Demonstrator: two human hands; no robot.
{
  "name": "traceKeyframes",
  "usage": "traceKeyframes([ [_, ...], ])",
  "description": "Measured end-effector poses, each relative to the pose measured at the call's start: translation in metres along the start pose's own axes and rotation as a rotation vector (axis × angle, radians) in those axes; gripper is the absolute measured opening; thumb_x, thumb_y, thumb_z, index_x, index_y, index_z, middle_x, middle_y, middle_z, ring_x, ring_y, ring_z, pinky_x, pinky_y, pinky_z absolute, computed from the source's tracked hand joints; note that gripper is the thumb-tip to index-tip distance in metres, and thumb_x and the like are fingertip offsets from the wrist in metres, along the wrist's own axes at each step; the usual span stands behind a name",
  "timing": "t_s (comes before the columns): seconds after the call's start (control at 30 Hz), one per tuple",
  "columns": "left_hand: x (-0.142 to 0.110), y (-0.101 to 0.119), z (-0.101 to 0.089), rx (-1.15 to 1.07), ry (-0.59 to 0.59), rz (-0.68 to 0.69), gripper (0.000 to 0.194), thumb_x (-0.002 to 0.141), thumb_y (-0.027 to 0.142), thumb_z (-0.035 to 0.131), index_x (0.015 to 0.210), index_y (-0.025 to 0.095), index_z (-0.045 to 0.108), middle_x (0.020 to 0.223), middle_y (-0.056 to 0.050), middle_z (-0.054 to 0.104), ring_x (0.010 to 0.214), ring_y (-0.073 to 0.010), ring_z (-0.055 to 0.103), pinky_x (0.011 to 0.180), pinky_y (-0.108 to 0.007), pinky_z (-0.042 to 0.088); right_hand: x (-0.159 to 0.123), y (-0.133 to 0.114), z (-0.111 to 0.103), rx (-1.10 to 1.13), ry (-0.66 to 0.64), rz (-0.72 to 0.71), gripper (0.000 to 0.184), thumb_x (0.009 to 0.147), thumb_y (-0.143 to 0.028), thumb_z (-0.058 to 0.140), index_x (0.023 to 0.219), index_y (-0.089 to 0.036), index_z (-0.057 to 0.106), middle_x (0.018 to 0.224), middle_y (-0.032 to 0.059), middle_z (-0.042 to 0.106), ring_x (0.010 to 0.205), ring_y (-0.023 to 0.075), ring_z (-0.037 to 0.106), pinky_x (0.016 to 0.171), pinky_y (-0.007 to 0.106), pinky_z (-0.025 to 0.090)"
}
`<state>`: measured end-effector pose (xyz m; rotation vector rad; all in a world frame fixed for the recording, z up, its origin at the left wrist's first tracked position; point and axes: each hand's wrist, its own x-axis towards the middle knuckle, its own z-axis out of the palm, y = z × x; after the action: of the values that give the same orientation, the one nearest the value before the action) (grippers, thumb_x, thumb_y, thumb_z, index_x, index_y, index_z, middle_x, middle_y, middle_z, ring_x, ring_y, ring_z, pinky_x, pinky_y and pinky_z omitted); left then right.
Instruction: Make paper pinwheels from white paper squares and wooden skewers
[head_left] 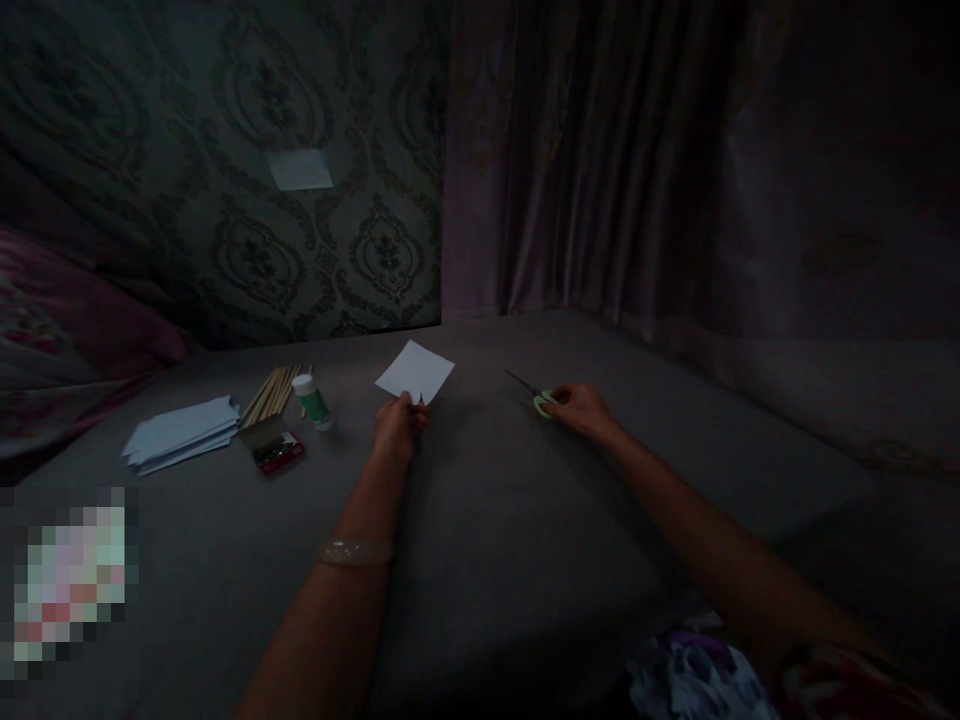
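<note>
Okay, left hand (396, 428): thumb and fingers pinch the near corner of a white paper (416, 372), which sticks out just beyond the fingertips, one corner pointing away. Small dark bit at the pinch, too dim to identify. Right hand (583, 410): fingers close together, pinching the green handles of scissors (543, 402); blades run out past the fingertips, away and toward the paper, tip well apart from it. Blades look like one dark line; can't tell whether the scissors touch the grey surface (495, 540) below. Clear bangle (356, 551) on the left forearm, nearer than the fingers. Left of the left fingers, a green bottle (313, 404) with white cap, upright. Further left, slightly nearer, an open red box (280, 455), lid raised, contents dark, unclear. Thin wooden sticks (271, 395) lie in a bunch behind the box, beside the bottle. Farthest left of these, a stack of white sheets (182, 435), edges uneven. Well beyond both hands: patterned wall (367, 130) with a pale rectangle (301, 169), then pinkish curtain (570, 170) past the right fingers. Pixelated patch (71, 590) nearer and far left, unreadable.
</note>
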<state>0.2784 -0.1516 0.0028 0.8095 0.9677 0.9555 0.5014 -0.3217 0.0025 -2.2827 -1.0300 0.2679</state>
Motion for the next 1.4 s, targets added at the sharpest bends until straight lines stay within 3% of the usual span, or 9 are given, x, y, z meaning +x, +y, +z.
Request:
traceKeyframes([
  [0.2,-0.002,-0.005,-0.003,0.133,-0.109,-0.052,0.026,0.076,0.018,0.064,0.057,0.017,0.047,0.038,0.006,0.045,0.023,-0.0044,0.034,0.026,-0.014,0.019,0.007,0.001,0.0,-0.325,0.108,0.083,0.036,0.084,-0.034,0.05,0.104,-0.01,0.066,0.103,0.0209,0.067,0.097,0.0298,0.063,0.075,0.035,0.045],
  [0.4,-0.008,-0.005,-0.006,0.254,-0.21,-0.015,0.028,0.078,0.022,0.065,0.055,0.017,0.049,0.035,0.005,0.043,0.023,-0.0034,0.03,0.026,-0.014,0.016,-0.002,-0.004,0.005,-0.469,0.136,0.017,0.035,0.089,-0.024,0.04,0.104,-0.008,0.067,0.115,0.0241,0.059,0.098,0.0304,0.061,0.08,0.04,0.043],
  [0.57,-0.009,-0.008,-0.008,0.306,-0.269,-0.003,0.028,0.077,0.02,0.066,0.053,0.016,0.052,0.034,0.004,0.041,0.023,-0.0037,0.028,0.026,-0.016,0.012,-0.007,-0.033,0.018,-0.444,0.159,-0.411,0.039,0.093,-0.023,0.031,0.107,-0.014,0.067,0.124,0.0177,0.057,0.112,0.0294,0.052,0.094,0.044,0.033],
  [0.73,-0.007,-0.015,-0.009,0.422,-0.259,0.129,0.025,0.068,0.011,0.071,0.051,0.016,0.053,0.037,0.004,0.043,0.03,-0.006,0.034,0.032,-0.017,0.016,-0.024,-0.069,0.056,-0.283,-0.095,-0.709,0.04,0.096,-0.032,0.03,0.121,-0.018,0.058,0.13,0.0117,0.057,0.122,0.0239,0.047,0.103,0.045,0.023],
  [0.83,-0.008,-0.016,-0.012,0.468,-0.188,0.211,0.024,0.063,0.008,0.073,0.054,0.018,0.053,0.044,0.004,0.046,0.042,-0.01,0.045,0.037,-0.016,0.024,-0.035,-0.075,0.075,-0.319,-0.243,-0.669,0.05,0.096,-0.039,0.026,0.133,-0.013,0.047,0.143,0.0154,0.045,0.132,0.0274,0.037,0.107,0.051,0.017],
  [0.93,-0.012,-0.015,-0.015,0.606,-0.093,0.465,0.024,0.058,0.007,0.076,0.071,0.021,0.06,0.068,-0.001,0.058,0.075,-0.019,0.06,0.056,-0.019,0.041,-0.041,-0.074,0.081,-0.344,-0.297,-0.596,0.059,0.096,-0.045,0.021,0.142,-0.011,0.034,0.151,0.0158,0.031,0.139,0.0291,0.026,0.11,0.054,0.012],
  [1.03,-0.016,-0.016,-0.014,0.73,-0.219,0.654,0.027,0.06,0.008,0.073,0.081,0.022,0.065,0.093,-0.008,0.064,0.103,-0.025,0.057,0.086,-0.028,0.045,-0.042,-0.074,0.08,-0.356,-0.323,-0.57,0.062,0.096,-0.047,0.018,0.145,-0.011,0.03,0.153,0.0151,0.026,0.141,0.0292,0.021,0.111,0.056,0.009],
  [1.17,-0.015,-0.024,-0.01,0.788,-0.468,0.606,0.018,0.063,0.009,0.068,0.073,0.024,0.067,0.095,-0.009,0.069,0.107,-0.0265,0.058,0.103,-0.037,0.036,-0.043,-0.076,0.079,-0.367,-0.343,-0.56,0.063,0.095,-0.046,0.018,0.146,-0.009,0.027,0.154,0.0156,0.024,0.142,0.029,0.019,0.112,0.057,0.007],
  [1.4,-0.011,-0.036,-0.015,0.933,-0.489,0.616,0.023,0.065,0.012,0.063,0.084,0.024,0.069,0.115,-0.009,0.067,0.12,-0.0273,0.052,0.11,-0.043,0.026,-0.039,-0.071,0.083,-0.364,-0.348,-0.551,0.066,0.095,-0.047,0.017,0.146,-0.008,0.026,0.154,0.0165,0.02,0.143,0.0277,0.016,0.113,0.057,0.003],
])
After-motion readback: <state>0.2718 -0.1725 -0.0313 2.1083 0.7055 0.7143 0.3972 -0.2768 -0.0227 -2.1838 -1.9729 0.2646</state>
